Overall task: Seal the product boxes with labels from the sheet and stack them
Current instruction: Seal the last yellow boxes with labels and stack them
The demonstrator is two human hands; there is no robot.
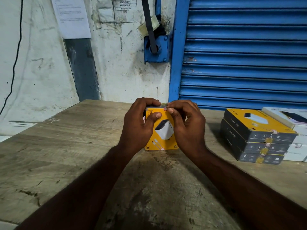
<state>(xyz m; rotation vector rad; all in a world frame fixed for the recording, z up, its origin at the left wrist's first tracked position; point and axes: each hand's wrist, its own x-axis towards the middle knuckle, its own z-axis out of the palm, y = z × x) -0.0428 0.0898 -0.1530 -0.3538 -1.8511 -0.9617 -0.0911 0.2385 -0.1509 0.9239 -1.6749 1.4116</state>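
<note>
Head view: yellow box (163, 130) (charger pictured); both hands gripping.

The yellow box (163, 130) has its far edge hidden under left hand (141, 121) and right hand (188, 125)

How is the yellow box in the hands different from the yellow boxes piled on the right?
The held box stands on its edge, gripped by the left hand and right hand; the piled boxes lie flat, untouched. The held box is alone; the piled boxes are three, stacked. Both share yellow-and-black packaging.
</note>
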